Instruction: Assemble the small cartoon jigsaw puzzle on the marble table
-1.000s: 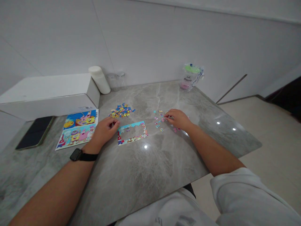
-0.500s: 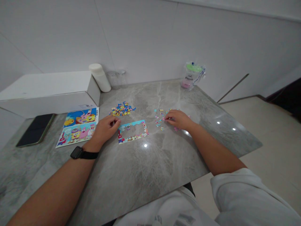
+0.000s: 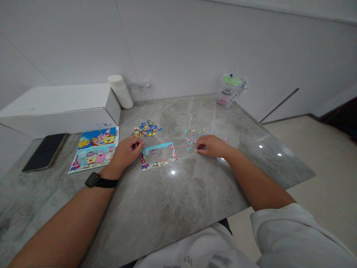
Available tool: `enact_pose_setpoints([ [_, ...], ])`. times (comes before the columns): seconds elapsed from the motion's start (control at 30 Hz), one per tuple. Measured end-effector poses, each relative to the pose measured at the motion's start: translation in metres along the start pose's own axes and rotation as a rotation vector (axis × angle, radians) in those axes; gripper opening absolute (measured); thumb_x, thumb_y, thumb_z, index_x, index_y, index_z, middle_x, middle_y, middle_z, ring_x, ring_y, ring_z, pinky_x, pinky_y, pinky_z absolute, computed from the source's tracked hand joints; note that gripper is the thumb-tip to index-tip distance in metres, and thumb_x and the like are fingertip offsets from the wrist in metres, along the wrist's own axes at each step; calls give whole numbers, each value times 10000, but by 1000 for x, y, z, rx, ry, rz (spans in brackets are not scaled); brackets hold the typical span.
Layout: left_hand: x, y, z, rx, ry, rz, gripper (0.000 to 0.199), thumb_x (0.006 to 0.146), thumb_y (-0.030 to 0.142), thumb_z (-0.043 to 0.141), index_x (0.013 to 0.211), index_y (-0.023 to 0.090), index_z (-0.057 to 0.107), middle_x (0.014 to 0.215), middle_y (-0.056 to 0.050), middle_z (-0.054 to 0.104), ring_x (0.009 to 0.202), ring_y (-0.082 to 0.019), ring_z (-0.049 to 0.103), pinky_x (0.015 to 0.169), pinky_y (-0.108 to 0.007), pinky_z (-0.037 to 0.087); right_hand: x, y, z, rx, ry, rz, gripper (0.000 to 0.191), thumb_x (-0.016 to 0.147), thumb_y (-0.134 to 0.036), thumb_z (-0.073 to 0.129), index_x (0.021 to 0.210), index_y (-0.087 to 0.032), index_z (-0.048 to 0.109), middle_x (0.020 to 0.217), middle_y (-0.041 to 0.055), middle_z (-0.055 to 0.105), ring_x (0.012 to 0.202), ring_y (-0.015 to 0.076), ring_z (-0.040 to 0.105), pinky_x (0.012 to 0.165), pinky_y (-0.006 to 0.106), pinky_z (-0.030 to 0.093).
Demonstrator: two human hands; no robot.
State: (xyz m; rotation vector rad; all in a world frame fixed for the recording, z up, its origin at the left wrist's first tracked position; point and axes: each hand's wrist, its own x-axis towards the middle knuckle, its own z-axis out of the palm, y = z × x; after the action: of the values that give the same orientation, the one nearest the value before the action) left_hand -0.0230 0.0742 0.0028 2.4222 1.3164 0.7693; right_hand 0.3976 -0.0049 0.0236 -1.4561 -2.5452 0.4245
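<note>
On the grey table lies a partly joined jigsaw puzzle (image 3: pixel 160 163), its colourful border surrounding a bare middle with a small joined bit at the upper left. My left hand (image 3: pixel 126 150) rests beside its left edge, fingers loosely curled, with nothing visible in them. To the right, my right hand (image 3: pixel 212 146) is closed in a pinch at a small puzzle piece (image 3: pixel 196 150) on the table. Several loose puzzle pieces (image 3: pixel 187 140) are scattered around that hand, some partly hidden by it. Behind the puzzle sits a heap of mixed pieces (image 3: pixel 146 128).
A picture sheet (image 3: pixel 96 150) with cartoon figures lies left of my left hand, next to a phone (image 3: pixel 44 152). Further back stand a white box (image 3: pixel 61 108), a white bottle (image 3: pixel 121 92) and two clear glasses (image 3: pixel 141 95). A plastic-wrapped cup (image 3: pixel 230 91) stands at the back right.
My right hand has moved slightly toward me, from the pink pieces to a piece at the near side of the scatter. My left hand stays beside the puzzle; the view has shifted a little.
</note>
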Motion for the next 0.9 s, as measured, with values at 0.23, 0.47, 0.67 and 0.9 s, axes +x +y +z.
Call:
enact_pose_setpoints([
  [0.23, 0, 0, 0, 8, 1, -1, 304, 982, 425, 511, 799, 218, 637, 791, -39, 656, 770, -206, 592, 723, -339, 422, -9, 15, -10, -6, -12, 115, 175, 931, -362, 691, 842, -236, 773, 862, 37, 763, 810, 197, 671, 767, 305, 450],
  [0.47, -1, -1, 1, -3, 12, 3, 296, 985, 419, 520, 822, 215, 659, 816, -39, 674, 771, -204, 601, 723, -338, 431, -29, 49, -34, -148, 238, 443, 204, 952, -332, 638, 900, -222, 801, 892, 83, 779, 779, 214, 662, 725, 334, 456],
  [0.67, 0, -2, 0, 4, 5, -6, 315, 976, 444, 527, 801, 214, 651, 802, -33, 665, 762, -204, 600, 711, -335, 417, -43, 70, -37, -140, 75, 612, 128, 873, -233, 724, 951, -249, 824, 918, 60, 812, 810, 217, 697, 729, 315, 479],
  [0.9, 0, -1, 0, -2, 11, -27, 312, 966, 449, 524, 808, 218, 663, 789, -32, 660, 758, -206, 594, 712, -335, 420, -55, 92, -34, -200, 26, 730, 189, 835, -169, 745, 998, -222, 824, 966, 94, 807, 854, 237, 703, 746, 335, 497],
])
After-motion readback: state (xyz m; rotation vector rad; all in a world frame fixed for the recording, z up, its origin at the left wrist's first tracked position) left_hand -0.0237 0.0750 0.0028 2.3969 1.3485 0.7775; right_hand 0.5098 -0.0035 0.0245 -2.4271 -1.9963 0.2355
